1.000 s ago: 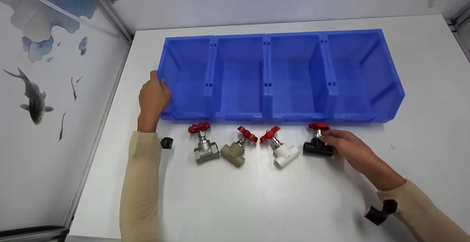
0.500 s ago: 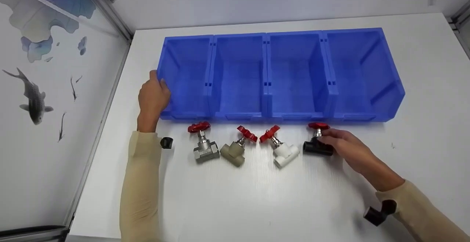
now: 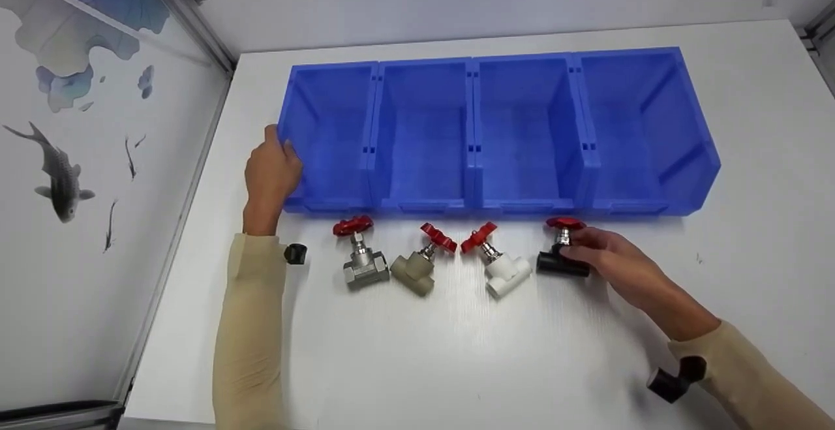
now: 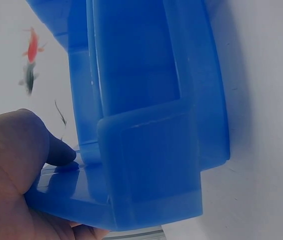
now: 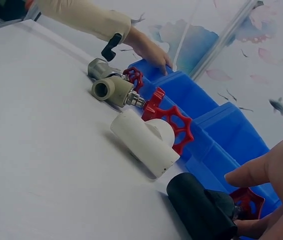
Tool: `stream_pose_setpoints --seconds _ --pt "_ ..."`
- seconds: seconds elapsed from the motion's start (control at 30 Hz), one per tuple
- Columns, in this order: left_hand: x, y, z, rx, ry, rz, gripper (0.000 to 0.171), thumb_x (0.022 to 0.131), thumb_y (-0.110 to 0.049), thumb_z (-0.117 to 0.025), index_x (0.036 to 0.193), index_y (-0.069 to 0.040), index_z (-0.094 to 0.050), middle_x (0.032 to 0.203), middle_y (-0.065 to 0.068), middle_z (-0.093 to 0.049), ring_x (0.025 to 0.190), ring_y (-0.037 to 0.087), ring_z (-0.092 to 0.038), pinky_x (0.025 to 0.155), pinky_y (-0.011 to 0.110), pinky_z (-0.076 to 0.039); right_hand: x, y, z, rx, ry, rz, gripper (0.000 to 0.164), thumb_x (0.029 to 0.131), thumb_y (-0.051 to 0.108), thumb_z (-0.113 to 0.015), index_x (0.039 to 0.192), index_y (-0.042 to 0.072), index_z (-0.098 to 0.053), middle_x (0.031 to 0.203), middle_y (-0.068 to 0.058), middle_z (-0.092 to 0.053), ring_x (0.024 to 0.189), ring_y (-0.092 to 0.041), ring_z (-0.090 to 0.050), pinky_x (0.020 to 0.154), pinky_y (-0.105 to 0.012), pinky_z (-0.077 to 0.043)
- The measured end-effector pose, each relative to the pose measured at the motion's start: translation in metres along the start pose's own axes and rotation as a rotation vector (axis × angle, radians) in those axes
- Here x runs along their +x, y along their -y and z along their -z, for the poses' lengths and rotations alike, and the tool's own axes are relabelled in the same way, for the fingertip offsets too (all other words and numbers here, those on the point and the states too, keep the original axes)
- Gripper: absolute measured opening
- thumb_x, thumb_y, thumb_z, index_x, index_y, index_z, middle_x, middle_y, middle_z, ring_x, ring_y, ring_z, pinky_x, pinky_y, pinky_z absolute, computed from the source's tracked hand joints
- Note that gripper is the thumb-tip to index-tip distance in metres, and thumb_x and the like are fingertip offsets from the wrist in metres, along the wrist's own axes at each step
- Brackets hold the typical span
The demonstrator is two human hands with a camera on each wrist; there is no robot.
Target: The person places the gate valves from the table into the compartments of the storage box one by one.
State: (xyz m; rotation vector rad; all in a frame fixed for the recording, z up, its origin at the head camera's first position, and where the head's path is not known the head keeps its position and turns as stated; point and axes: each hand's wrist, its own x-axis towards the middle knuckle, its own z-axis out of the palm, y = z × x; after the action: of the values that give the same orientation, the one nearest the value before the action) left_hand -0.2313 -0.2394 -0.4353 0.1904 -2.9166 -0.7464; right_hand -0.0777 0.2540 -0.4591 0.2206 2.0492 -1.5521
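Several valves with red handwheels lie in a row on the white table. In the head view my left hand (image 3: 273, 170) grips the left wall of the leftmost blue bin (image 3: 333, 205), its thumb on the inner side. My right hand (image 3: 616, 263) holds the black valve (image 3: 562, 265) around its neck, below the wheel; its fingers are partly hidden behind the valve. To the left lie the white valve (image 3: 507, 275), the tan valve (image 3: 413, 274) and the metal valve (image 3: 365, 270). The right wrist view shows my thumb (image 5: 249, 172) above the black valve's neck.
Several blue bins stand side by side in a row behind the valves, their open fronts facing me. Printed wall panels (image 3: 404, 6) border the table (image 3: 417, 365) at the back and left.
My right thumb and fingers have shifted slightly left along the black valve's neck. The left hand, bins and valves stay practically where they were.
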Motion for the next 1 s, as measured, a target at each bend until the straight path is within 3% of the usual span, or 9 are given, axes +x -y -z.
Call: stream_pose_setpoints --seconds 0.17,0.47,1.0 --pt "-0.0001 -0.0005 -0.0002 0.005 -0.002 0.0 0.045 0.104 -0.016 -0.038 0.142 0.008 -0.04 0.12 0.037 -0.061 0.106 0.051 -0.063 0.086 0.06 -0.049 -0.0012 0.0003 -0.0016 -0.065 -0.019 0.014 0.052 0.097 0.026 -0.063 0.133 -0.007 -0.047 0.121 -0.007 -0.054 0.105 -0.015 -0.048 0.088 -0.026 -0.04" --pt "0.0001 -0.0001 -0.0011 0.007 -0.017 -0.004 0.044 0.104 -0.016 -0.039 0.141 0.007 -0.042 0.118 0.036 -0.062 0.104 0.051 -0.063 0.084 0.06 -0.05 -0.0037 -0.0018 -0.0049 -0.164 -0.069 0.052 0.05 0.095 0.027 -0.066 0.131 -0.003 -0.05 0.12 -0.012 -0.058 0.105 -0.018 -0.051 0.085 -0.026 -0.043" --pt "-0.0001 -0.0001 0.0 -0.013 -0.002 0.005 0.045 0.104 -0.017 -0.038 0.142 0.007 -0.04 0.122 0.036 -0.06 0.108 0.05 -0.062 0.088 0.06 -0.048 -0.0063 -0.0013 -0.009 -0.202 -0.08 0.106 0.049 0.094 0.03 -0.067 0.129 -0.001 -0.052 0.123 -0.015 -0.059 0.113 -0.027 -0.052 0.088 -0.035 -0.04"
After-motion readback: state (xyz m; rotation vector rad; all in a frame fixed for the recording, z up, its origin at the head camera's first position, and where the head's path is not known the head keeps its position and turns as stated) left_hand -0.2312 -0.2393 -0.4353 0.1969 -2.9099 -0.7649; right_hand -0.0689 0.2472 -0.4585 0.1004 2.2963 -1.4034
